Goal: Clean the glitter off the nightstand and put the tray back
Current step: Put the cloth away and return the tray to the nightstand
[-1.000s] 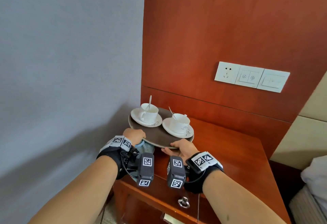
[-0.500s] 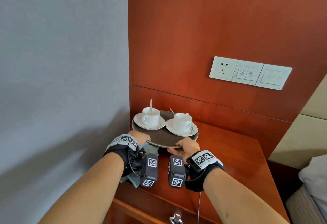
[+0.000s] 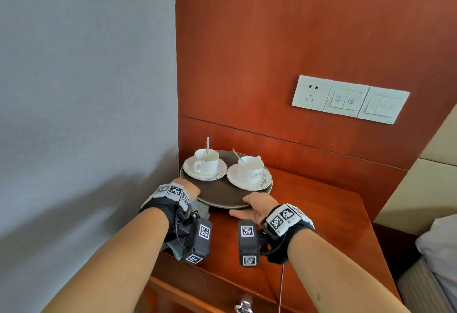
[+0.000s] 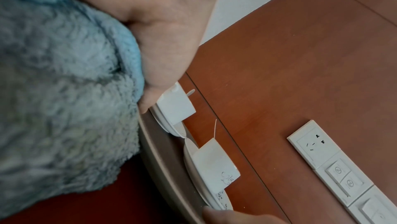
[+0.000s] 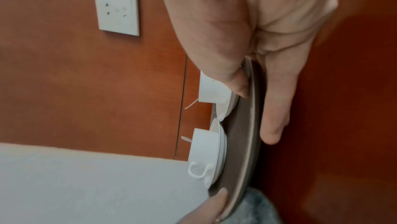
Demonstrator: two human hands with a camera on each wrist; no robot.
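A round dark brown tray sits low over the back left corner of the red-brown nightstand; whether it touches the top I cannot tell. It carries two white cups on saucers, each with a spoon. My left hand grips the tray's near left rim, thumb on top, with a blue-grey fluffy cloth bunched under the palm. At the near right rim my right hand pinches the tray, thumb on top, fingers underneath.
A grey wall runs along the nightstand's left side and a wooden panel with a white socket and switch plate stands behind it. A padded headboard and bedding are at the right. A drawer pull shows below the front edge.
Both hands have carried the tray away from the front edge, back toward the wood panel and lower over the nightstand. Their grip on the rim is unchanged.
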